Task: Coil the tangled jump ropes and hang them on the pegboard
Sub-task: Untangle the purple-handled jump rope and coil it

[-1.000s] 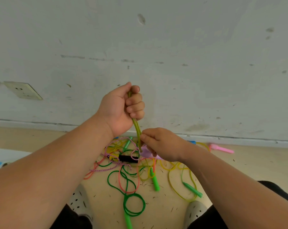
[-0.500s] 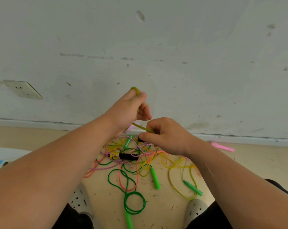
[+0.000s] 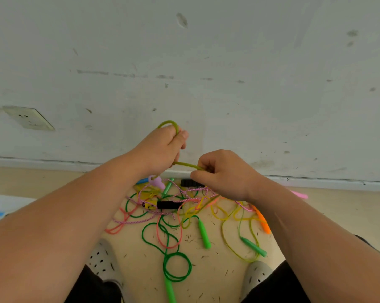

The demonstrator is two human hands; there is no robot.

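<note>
So, a scuffed white wall (image 3: 228, 62) fills most of the view, with tan floor (image 3: 219, 278) below it. On the floor, between the person's grey clogs (image 3: 101, 259), lies the tangle of jump ropes (image 3: 173, 206): green, pink and yellow, all crossed over each other. Above it, the left hand (image 3: 160, 149) is clenched round an olive-green rope (image 3: 187, 165), a loop poking out the top. The right hand (image 3: 224, 173) pinches the same rope just beside it. A lilac handle (image 3: 156, 182) shows right below the left hand.
</note>
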